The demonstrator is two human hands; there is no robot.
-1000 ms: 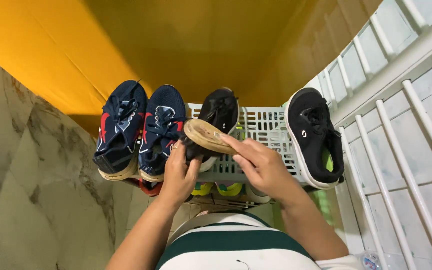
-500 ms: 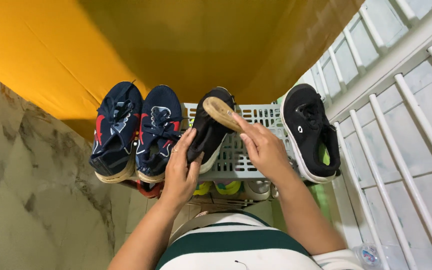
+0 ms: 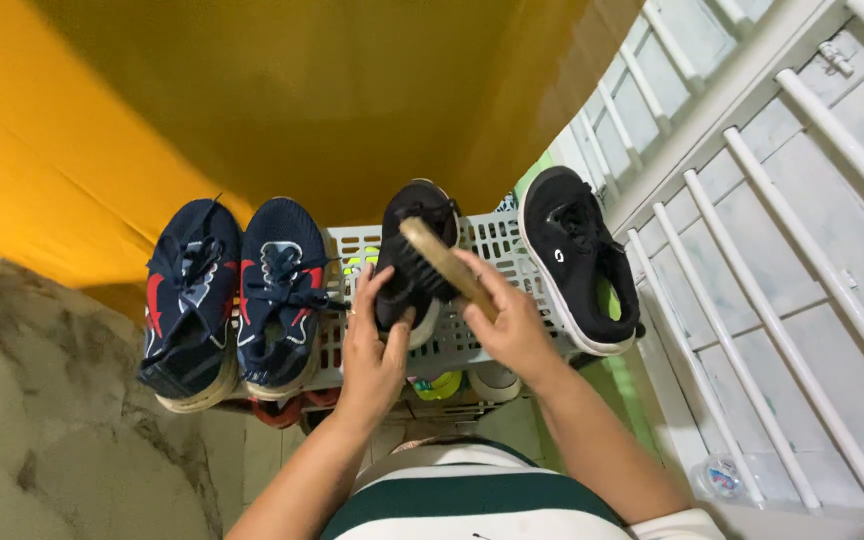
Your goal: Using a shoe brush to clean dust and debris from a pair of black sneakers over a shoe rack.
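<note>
A black shoe (image 3: 412,235) stands on the white plastic rack (image 3: 497,240), toe towards the wall. My left hand (image 3: 372,345) grips its heel end. A wooden brush (image 3: 442,262) lies across the shoe's laces with its dark bristles down, and my right hand (image 3: 507,320) holds its handle. The matching black shoe (image 3: 577,260) sits to the right on the rack. Two navy shoes with red marks (image 3: 192,300) (image 3: 277,290) sit to the left.
An orange wall (image 3: 252,100) rises behind the rack. White window bars (image 3: 752,230) run along the right. More shoes show on a lower shelf (image 3: 462,385). A marbled stone surface (image 3: 52,420) fills the lower left. A small bottle (image 3: 720,475) lies at the lower right.
The brush has moved from the shoe's heel end up over its toe and now lies across the laces. My view has shifted, so the rack sits further left.
</note>
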